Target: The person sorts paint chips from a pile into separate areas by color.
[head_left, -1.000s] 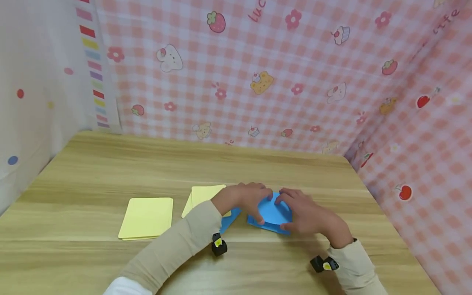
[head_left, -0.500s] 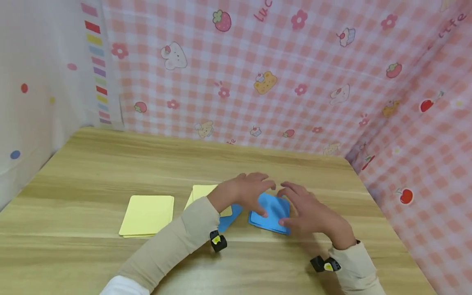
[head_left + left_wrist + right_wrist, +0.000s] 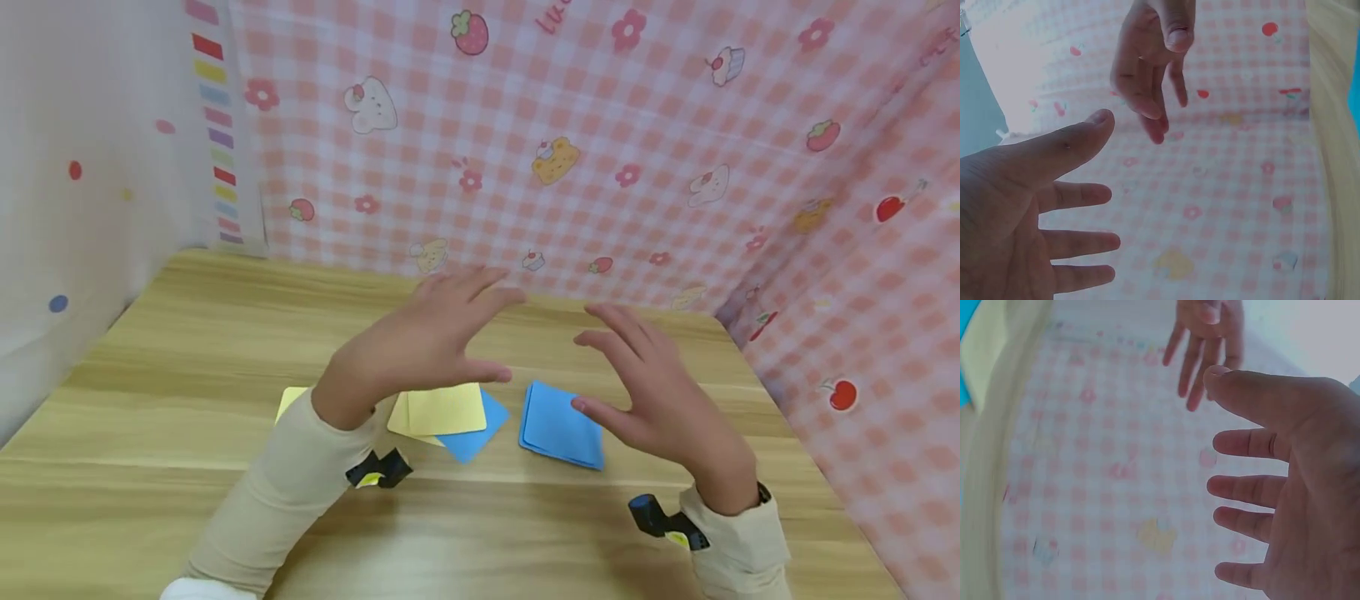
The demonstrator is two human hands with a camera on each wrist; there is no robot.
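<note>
A small stack of blue square cards [image 3: 558, 429] lies on the wooden table, its edges nearly lined up. My right hand [image 3: 660, 392] hovers over the right side of that stack, fingers spread, holding nothing; the thumb overlaps the cards in the head view. Raised above the table, my left hand [image 3: 420, 342] is also spread and holds nothing. Below it in the head view lie fanned yellow cards [image 3: 450, 410] with a blue card [image 3: 491, 429] sticking out from under them. In the left wrist view the thumb and fingers [image 3: 1079, 240] are straight and apart.
Another yellow stack [image 3: 288, 398] at the left is mostly hidden behind the left sleeve [image 3: 277, 487]. A pink checked cloth [image 3: 495, 108] hangs as a wall behind the wooden table [image 3: 480, 533] and along its right side.
Both hands have come off the blue stack and lifted, the left one moving up and to the left. The blue cards now lie flat and uncovered. The head view has shifted slightly.
</note>
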